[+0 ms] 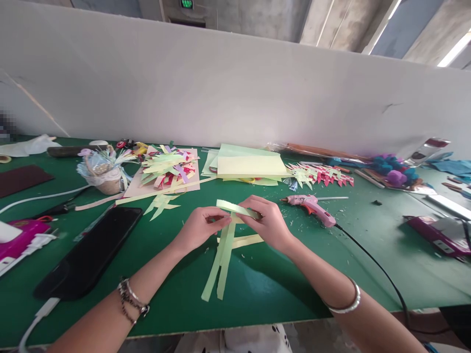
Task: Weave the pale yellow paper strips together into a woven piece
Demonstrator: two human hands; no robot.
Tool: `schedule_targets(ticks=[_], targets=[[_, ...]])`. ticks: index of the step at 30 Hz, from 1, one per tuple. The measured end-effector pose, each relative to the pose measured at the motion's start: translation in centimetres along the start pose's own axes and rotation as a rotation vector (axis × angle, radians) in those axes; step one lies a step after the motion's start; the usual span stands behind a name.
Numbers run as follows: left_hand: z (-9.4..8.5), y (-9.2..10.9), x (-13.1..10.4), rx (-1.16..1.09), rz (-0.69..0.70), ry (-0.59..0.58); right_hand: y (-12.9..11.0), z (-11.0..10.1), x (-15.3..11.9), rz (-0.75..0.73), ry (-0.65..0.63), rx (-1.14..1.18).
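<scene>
Pale green and cream paper strips (225,257) are interlaced between my two hands, just above the table. My left hand (202,226) pinches them at the crossing, thumb and fingers pressed together. My right hand (267,220) grips a pale green strip that loops across the top; part of it is hidden behind the fingers. Two green ends hang down toward me, and a cream end points right beneath my right hand. A folded paper-strip piece (162,204) lies on the table, left of my left hand.
A pink glue gun (311,205) with a black cord lies to the right. At the left are a black phone (95,252) and a small basket (105,171). Paper sheets (252,164), a pile of cut strips (169,169) and woven red-white pieces (327,174) line the back.
</scene>
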State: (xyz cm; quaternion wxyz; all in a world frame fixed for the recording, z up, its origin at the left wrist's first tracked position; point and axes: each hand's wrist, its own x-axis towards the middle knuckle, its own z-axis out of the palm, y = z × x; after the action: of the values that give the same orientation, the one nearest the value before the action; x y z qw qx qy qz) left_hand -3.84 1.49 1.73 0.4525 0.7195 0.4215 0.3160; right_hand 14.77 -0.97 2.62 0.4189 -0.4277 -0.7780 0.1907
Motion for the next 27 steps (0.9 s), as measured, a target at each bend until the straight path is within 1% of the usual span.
schedule_targets(ticks=[6,12,17,27], targets=[[0.1,0.2,-0.2,-0.093,-0.018,0.004,0.3,0.4,-0.2,-0.028,-0.031,0.077],[-0.1,0.2,-0.2,-0.072,-0.004,0.007,0.4,0.9,-0.5,-0.023,-0.014,0.045],[-0.2,0.3,-0.2,-0.07,-0.006,-0.005,0.4,1.0,-0.6,-0.03,-0.046,0.092],[-0.3,-0.2,-0.1,-0.088,-0.015,-0.012,0.1,1.3,-0.7,0.021,-0.094,0.16]])
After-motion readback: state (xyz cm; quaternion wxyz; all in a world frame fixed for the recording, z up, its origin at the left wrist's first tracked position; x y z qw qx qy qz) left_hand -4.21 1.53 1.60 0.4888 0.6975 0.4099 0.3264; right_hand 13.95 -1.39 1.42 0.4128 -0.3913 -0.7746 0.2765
